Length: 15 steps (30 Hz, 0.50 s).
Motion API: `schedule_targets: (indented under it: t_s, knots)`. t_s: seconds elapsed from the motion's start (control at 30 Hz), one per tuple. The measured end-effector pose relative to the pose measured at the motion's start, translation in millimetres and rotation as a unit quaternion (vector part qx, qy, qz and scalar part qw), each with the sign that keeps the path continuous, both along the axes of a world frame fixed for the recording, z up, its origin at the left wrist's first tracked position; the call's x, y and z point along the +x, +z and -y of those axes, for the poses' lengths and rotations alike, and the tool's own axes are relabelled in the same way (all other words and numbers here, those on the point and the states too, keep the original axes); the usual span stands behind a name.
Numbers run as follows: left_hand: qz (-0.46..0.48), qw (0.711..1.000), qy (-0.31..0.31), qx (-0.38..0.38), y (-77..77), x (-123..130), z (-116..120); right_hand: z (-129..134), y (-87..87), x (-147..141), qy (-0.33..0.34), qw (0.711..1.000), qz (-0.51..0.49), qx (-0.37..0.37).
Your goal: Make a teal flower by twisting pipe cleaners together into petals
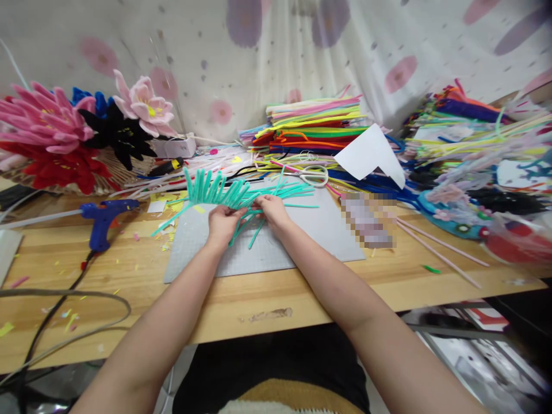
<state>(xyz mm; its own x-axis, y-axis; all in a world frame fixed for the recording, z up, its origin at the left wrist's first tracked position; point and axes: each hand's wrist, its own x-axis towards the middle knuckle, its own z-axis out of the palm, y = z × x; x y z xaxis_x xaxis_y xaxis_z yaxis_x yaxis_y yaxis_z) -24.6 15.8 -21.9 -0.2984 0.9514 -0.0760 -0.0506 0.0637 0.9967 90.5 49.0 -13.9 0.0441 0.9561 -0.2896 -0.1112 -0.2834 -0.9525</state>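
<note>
A row of turquoise pipe cleaners (215, 188) stands up in bent loops over the grey cutting mat (302, 244), with loose straight ends spreading to the right and downward. My left hand (225, 223) pinches the row at its lower edge. Close beside it, my right hand (271, 208) has its fingers closed on the same pipe cleaners, where the loops give way to the loose ends. The exact grip points are partly hidden by the fingers. White-handled scissors (314, 176) lie just behind the mat.
A blue glue gun (102, 221) with its cord sits at left, below fluffy flowers (47, 123). Stacked coloured pipe cleaners (317, 123) and a white paper piece (371, 152) are at the back. Bagged items (457, 213) and pink stems (444, 253) lie at right.
</note>
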Motion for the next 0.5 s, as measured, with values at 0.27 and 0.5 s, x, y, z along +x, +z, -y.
schedule_targets:
  t_s: [0.27, 0.5]
  knots:
    - [-0.014, 1.000, 0.017, -0.011, 2.2, -2, 1, -6, -3.2, 14, 0.066, 0.980, 0.163, 0.090]
    - [-0.016, 1.000, 0.013, -0.005, 1.7, -4, 2, -7, -5.1, 25, 0.115, 0.948, 0.253, 0.152]
